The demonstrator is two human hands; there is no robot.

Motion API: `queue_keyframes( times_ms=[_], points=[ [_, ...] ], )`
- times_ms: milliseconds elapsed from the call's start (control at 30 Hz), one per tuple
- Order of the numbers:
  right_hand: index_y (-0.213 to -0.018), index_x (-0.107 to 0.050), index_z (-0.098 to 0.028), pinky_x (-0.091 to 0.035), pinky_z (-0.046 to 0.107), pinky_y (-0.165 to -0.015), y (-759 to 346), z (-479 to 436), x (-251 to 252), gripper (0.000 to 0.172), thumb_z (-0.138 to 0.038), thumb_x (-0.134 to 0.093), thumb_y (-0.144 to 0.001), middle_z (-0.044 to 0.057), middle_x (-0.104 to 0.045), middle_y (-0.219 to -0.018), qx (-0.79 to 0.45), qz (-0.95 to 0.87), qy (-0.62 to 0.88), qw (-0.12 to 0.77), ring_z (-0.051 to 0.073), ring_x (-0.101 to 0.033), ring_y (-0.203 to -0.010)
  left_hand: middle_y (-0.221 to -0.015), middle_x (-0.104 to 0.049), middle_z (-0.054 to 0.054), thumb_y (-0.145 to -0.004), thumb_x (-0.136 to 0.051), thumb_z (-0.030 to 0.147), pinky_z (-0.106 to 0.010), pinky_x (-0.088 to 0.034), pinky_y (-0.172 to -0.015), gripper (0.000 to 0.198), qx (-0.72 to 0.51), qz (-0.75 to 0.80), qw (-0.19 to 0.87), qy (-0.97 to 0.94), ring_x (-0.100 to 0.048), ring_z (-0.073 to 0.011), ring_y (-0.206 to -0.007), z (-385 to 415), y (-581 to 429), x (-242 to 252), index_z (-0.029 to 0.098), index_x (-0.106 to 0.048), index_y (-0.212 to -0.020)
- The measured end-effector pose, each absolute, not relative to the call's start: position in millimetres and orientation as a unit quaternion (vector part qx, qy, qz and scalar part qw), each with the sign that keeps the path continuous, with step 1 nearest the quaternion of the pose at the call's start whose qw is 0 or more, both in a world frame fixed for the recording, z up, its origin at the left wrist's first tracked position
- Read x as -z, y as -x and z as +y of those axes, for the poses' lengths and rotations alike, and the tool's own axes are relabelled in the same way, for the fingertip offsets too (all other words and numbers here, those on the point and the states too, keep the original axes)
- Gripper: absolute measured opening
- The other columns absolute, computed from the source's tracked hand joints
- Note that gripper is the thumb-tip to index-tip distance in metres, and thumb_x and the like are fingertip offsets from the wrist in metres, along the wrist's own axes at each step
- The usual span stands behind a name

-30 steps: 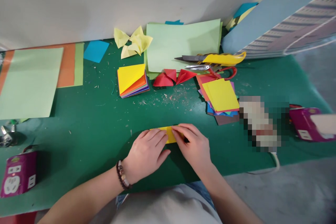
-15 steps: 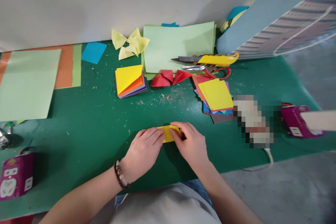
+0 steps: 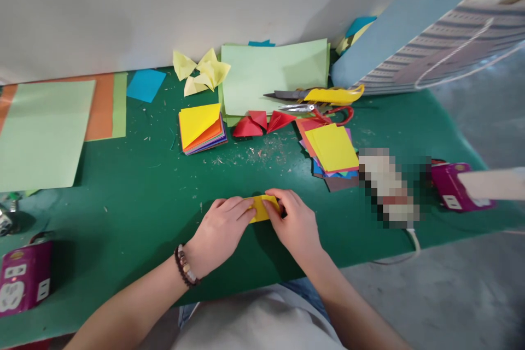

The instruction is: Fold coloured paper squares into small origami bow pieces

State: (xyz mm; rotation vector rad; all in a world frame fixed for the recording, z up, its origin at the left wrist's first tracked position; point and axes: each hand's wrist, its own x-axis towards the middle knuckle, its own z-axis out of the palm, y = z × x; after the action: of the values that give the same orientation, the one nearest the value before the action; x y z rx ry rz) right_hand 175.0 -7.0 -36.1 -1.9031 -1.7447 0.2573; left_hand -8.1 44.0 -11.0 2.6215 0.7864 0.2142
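A folded strip of yellow paper (image 3: 259, 214) lies on the green table near its front edge. My left hand (image 3: 225, 232) covers the paper's left end, fingers together and pressed on it. At the other end my right hand (image 3: 296, 223) pinches the paper between thumb and forefinger. Both ends of the strip are partly hidden under my fingers. Farther back sit a stack of coloured paper (image 3: 202, 128) with a yellow sheet on top, and red folded paper pieces (image 3: 251, 124).
Behind lie scissors (image 3: 311, 108), a yellow-handled utility knife (image 3: 334, 95), pale green sheets (image 3: 273, 74) and pale yellow folded pieces (image 3: 207, 72). Yellow-topped papers (image 3: 332, 147) lie at right. Purple power blocks (image 3: 27, 276) stand at both sides. A paper bag (image 3: 410, 27) is back right.
The view has shifted slightly, so the surroundings sit a little farther left. Both hands stay on the yellow paper in nearly the same hold.
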Motion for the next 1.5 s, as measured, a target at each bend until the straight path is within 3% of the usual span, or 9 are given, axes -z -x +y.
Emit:
queue_keyframes(
  times_ms=[200,367,500,667,933,1167,1500],
  points=[
    [-0.1,-0.06,-0.02,-0.047,0.027,-0.059,-176,-7,37,0.016,-0.03,-0.051,-0.091,0.004,-0.063,-0.081,-0.109,-0.636,0.717,0.264,0.015,-0.058,-0.064,-0.125,-0.062,-0.003,-0.095,-0.049,0.016,-0.034,-0.043,-0.09,0.023,-0.076,0.28,0.198,-0.936,-0.054,-0.0178,-0.113,45,8,11,0.019,-0.059,-0.115],
    [-0.099,-0.063,-0.02,-0.051,0.031,-0.068,-192,-13,36,0.019,-0.034,-0.057,-0.088,0.006,-0.064,-0.091,-0.085,-0.619,0.733,0.269,0.016,-0.059,-0.072,-0.126,-0.061,-0.002,-0.095,-0.049,0.016,-0.035,-0.042,-0.09,0.021,-0.074,0.279,0.197,-0.937,-0.053,-0.0175,-0.114,44,9,12,0.02,-0.059,-0.113],
    [-0.102,-0.064,-0.021,-0.05,0.028,-0.064,-197,-20,31,0.018,-0.031,-0.058,-0.088,0.004,-0.064,-0.086,-0.087,-0.619,0.732,0.27,0.015,-0.059,-0.07,-0.127,-0.06,-0.002,-0.096,-0.048,0.015,-0.034,-0.042,-0.092,0.022,-0.079,0.278,0.195,-0.937,-0.052,-0.0174,-0.115,43,10,13,0.02,-0.058,-0.115],
    [-0.098,-0.066,-0.021,-0.05,0.029,-0.072,-190,-23,33,0.014,-0.025,-0.056,-0.089,0.005,-0.063,-0.089,-0.079,-0.66,0.691,0.284,0.016,-0.06,-0.079,-0.126,-0.061,-0.003,-0.094,-0.049,0.014,-0.034,-0.043,-0.091,0.024,-0.07,0.281,0.195,-0.937,-0.053,-0.018,-0.114,44,9,10,0.02,-0.058,-0.115],
    [-0.08,-0.066,-0.021,-0.041,0.031,-0.068,-177,-22,30,0.012,-0.022,-0.058,-0.089,0.003,-0.058,-0.074,-0.033,-0.702,0.664,0.255,0.017,-0.052,-0.073,-0.126,-0.061,0.001,-0.09,-0.056,0.012,-0.036,-0.045,-0.089,0.03,-0.075,0.276,0.169,-0.943,-0.054,-0.0193,-0.112,48,11,12,0.022,-0.058,-0.118],
    [-0.075,-0.061,-0.021,-0.031,0.031,-0.063,-164,-21,38,0.016,-0.02,-0.054,-0.09,0.001,-0.056,-0.07,0.005,-0.713,0.658,0.24,0.017,-0.048,-0.069,-0.121,-0.064,-0.002,-0.09,-0.055,0.011,-0.038,-0.046,-0.086,0.029,-0.107,0.265,0.134,-0.949,-0.056,-0.022,-0.107,53,10,19,0.022,-0.061,-0.116],
    [-0.074,-0.061,-0.019,-0.031,0.031,-0.064,-162,-28,40,0.02,-0.018,-0.051,-0.091,0.002,-0.055,-0.068,0.019,-0.732,0.643,0.225,0.017,-0.048,-0.067,-0.125,-0.062,-0.003,-0.091,-0.048,0.007,-0.034,-0.045,-0.09,0.033,-0.077,0.273,0.201,-0.938,-0.053,-0.0186,-0.113,51,11,10,0.022,-0.062,-0.116]
  ],
)
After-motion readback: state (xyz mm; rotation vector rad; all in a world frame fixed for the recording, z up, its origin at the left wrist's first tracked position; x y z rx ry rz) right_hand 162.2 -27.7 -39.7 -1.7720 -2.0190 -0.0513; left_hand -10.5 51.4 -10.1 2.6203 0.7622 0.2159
